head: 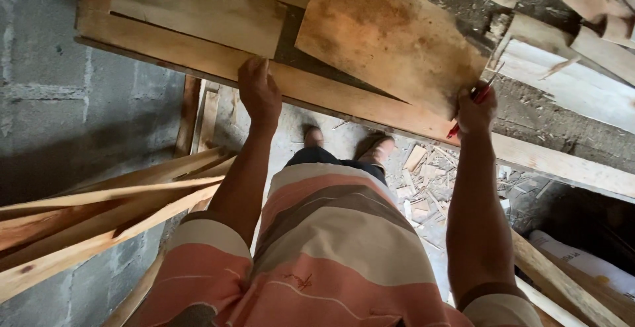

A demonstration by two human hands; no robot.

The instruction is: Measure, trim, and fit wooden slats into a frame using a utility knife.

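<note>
A person steadies a wide board (387,39) on a plank worktop (198,49).
The left hand (259,92) presses flat, fingers open, on the front plank; the right hand (475,110), closed round a red pencil (466,112), grips the board's near corner. Firm pressure from both hands seems advisable.

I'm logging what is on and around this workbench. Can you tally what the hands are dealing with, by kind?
Hands: 2, left hand and right hand
Red pencil: 1, in the right hand
Stained flat board: 1, at the right hand
Long edge plank: 1, under the left hand
Total: 5
</note>
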